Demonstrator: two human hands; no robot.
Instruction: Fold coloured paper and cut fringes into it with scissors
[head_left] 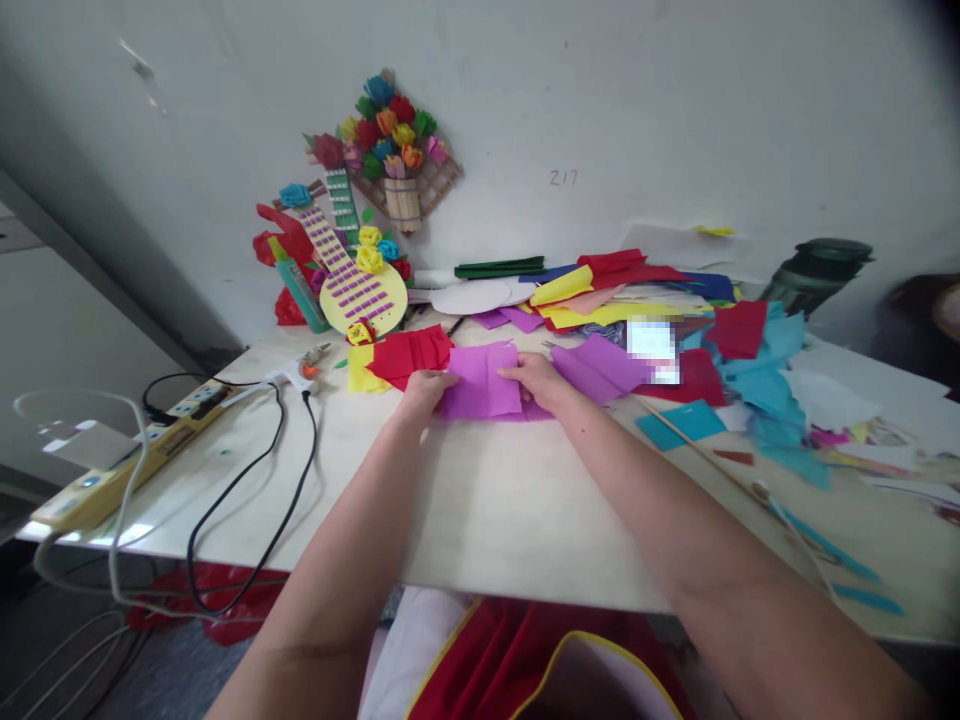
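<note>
A folded piece of purple crepe paper lies on the pale table in front of me. My left hand pinches its left edge, fingers curled onto the paper. Over at the right edge, my right hand grips the same sheet with thumb on top. Red crepe paper and a yellow piece lie just left of the purple sheet. More purple paper lies to the right.
Paper crafts lean on the wall: a yellow guitar and a flower bouquet. Coloured paper scraps cover the right side. A power strip with cables runs along the left edge. A thin wooden stick lies at right.
</note>
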